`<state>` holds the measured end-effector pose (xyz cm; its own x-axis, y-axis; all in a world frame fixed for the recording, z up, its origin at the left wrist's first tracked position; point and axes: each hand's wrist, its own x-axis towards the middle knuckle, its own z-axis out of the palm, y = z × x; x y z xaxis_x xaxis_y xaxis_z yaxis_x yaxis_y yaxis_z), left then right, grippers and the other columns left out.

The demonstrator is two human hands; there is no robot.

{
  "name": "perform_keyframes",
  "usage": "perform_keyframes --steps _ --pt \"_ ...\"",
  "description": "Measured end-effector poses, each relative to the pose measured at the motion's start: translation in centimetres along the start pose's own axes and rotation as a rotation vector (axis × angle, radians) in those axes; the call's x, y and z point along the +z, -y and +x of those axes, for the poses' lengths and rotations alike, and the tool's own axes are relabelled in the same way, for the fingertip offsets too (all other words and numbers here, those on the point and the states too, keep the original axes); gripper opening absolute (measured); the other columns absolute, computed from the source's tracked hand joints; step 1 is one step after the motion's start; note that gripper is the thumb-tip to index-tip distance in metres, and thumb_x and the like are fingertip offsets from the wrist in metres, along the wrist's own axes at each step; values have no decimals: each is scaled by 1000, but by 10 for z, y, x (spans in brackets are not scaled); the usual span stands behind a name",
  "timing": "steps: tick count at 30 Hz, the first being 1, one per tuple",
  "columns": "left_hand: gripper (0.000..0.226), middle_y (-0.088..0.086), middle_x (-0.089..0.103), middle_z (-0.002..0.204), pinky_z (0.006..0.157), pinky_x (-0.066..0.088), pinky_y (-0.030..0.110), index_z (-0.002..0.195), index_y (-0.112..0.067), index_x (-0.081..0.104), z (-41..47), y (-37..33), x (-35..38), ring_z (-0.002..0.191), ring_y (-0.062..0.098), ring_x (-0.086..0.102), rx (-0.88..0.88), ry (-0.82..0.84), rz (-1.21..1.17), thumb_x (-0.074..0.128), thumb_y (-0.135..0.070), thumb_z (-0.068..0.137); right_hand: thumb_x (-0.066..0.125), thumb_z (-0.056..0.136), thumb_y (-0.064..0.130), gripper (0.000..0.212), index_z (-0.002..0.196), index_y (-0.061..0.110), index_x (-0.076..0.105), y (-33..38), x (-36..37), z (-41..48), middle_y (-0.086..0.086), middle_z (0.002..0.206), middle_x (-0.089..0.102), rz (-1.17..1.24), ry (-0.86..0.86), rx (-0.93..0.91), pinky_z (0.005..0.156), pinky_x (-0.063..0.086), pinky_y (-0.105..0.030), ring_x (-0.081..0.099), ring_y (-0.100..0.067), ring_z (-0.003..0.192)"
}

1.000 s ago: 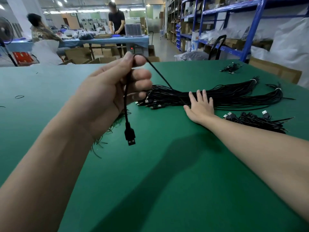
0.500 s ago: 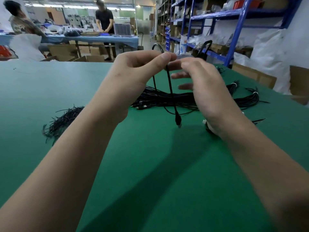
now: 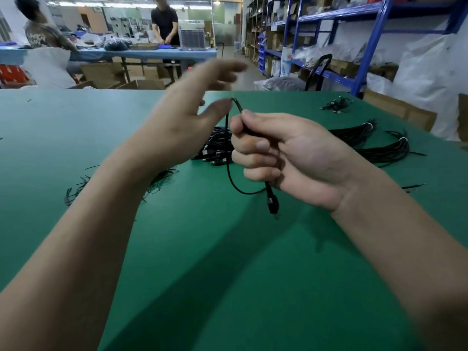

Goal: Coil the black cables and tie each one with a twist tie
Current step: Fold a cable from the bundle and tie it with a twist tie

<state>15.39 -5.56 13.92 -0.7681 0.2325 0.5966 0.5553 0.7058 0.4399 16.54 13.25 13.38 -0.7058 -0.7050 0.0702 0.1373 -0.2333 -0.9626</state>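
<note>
Green table (image 3: 76,122), blue shelving (image 3: 377,34) rt, warehouse bkgd.

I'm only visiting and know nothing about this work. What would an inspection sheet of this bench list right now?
Surface: green table, matte top.
Job's things: black cable, one end looped; twist ties heaped at left.
Clutter: small black heap at far right.
Grippers: right hand grips the cable; left hand open, blurred.
Cables: tied bundles and a loose pile behind the hands.
Surroundings: blue shelving, boxes, two people at a far table.
</note>
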Motion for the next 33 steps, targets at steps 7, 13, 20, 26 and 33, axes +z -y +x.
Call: perform_keyframes --steps 7,13,20,26,33 --pt "30 20 70 93 75 52 45 119 -22 70 -8 4 1 85 34 65 31 226 -207 48 -8 105 34 107 36 38 77 19 49 -12 -9 -4 8 57 18 -78 114 137 42 8 -21 12 -7 49" --pt "39 9 69 86 73 49 56 118 -43 68 -12 -1 -15 80 44 59 18 221 -65 53 -10 103 34 108 35 40 73 21 47 -16 -16 -7 7 57 17 -206 177 203 40 9 -19 13 -8 49" --pt "28 -4 76 96 86 57 56 116 -43 70 -15 -27 -35 88 31 71 78 67 -83 63 -50 90 37 106 37 39 72 23 47 8 -27 -18 9 55 29 -416 275 97 42 13 -23 19 -10 48" --pt "21 3 63 85 66 45 36 115 -35 73 -12 -30 -25 75 21 57 158 73 -115 59 -39 101 37 104 37 38 70 23 48 27 -42 -28 7 56 24 -353 278 45 42 10 -25 17 -10 48" --pt "38 7 37 67 59 30 43 86 -53 64 -16 -35 40 63 24 35 29 105 -323 44 -28 107 30 106 32 32 87 20 52 39 -40 -29 9 63 17 21 269 -123 41 18 -17 16 -6 51"
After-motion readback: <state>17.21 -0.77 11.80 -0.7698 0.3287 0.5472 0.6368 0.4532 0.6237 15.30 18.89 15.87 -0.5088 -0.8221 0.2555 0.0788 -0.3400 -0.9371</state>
